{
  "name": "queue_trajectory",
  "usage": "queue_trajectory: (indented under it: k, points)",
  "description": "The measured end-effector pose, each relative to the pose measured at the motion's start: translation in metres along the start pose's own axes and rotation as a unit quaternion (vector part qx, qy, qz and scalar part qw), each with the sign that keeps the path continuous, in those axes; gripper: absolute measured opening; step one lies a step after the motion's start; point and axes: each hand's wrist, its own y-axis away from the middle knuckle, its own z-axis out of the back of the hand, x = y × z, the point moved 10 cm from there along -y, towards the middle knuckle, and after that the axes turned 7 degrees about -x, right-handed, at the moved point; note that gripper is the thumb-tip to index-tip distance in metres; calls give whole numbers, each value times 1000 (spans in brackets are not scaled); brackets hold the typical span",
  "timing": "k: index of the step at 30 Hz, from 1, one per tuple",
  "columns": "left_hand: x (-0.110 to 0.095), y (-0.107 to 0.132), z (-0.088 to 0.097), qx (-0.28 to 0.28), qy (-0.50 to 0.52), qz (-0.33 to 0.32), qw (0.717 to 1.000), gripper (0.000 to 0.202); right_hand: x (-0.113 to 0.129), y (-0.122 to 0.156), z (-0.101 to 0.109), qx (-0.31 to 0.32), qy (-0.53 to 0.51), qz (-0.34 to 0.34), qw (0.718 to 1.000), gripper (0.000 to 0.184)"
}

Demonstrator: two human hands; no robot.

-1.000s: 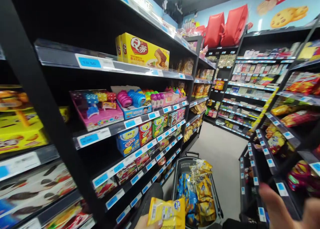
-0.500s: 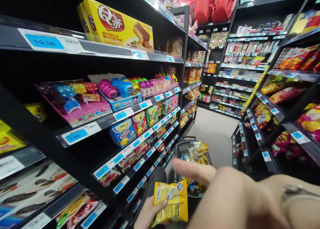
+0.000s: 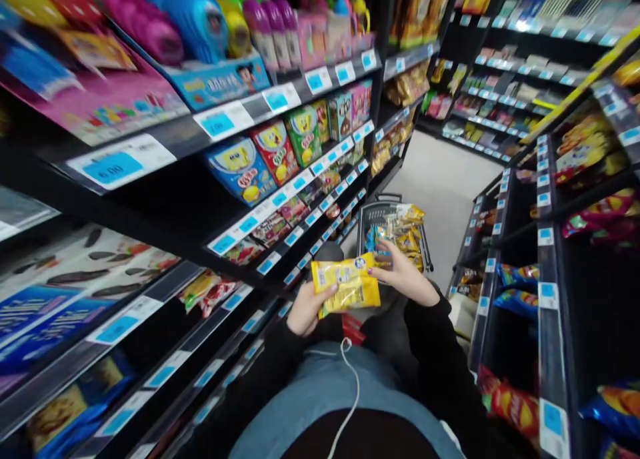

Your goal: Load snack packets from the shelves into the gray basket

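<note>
A yellow snack packet [image 3: 346, 284] is held in front of my body, low in the aisle. My left hand [image 3: 309, 307] grips its left end, fingers curled round the edge. My right hand [image 3: 406, 276] holds its right end, thumb on top and fingers closed on the packet. Just beyond the hands stands a grey shopping basket [image 3: 379, 213] on the floor, filled with several yellow and blue snack bags [image 3: 406, 231].
Black shelves line both sides of a narrow aisle. On the left are boxed sweets [image 3: 243, 167], toy candy [image 3: 200, 19] and blue price labels [image 3: 113, 165]. The right shelves [image 3: 545, 259] hold crisp bags. Pale floor [image 3: 443, 179] runs ahead. A white earphone cable [image 3: 353, 385] hangs down my front.
The view has tipped down. My right hand came in from the right and took hold of the packet's right end; the packet has risen toward the middle.
</note>
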Motion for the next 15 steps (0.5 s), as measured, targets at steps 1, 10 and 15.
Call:
queue_trajectory:
  k: [1,10,15]
  points:
    - [5,-5,0,-2,-10,7,1000,58,-27,7,-6,23,-46,-45,998,64]
    - [42,-83,26,-41,-473,-198,857,55,-201,65,17,-150,-30,-204,967,35]
    - [66,-119,93,-152,-666,-164,712,78,-260,41,60,-265,179,-254,913,29]
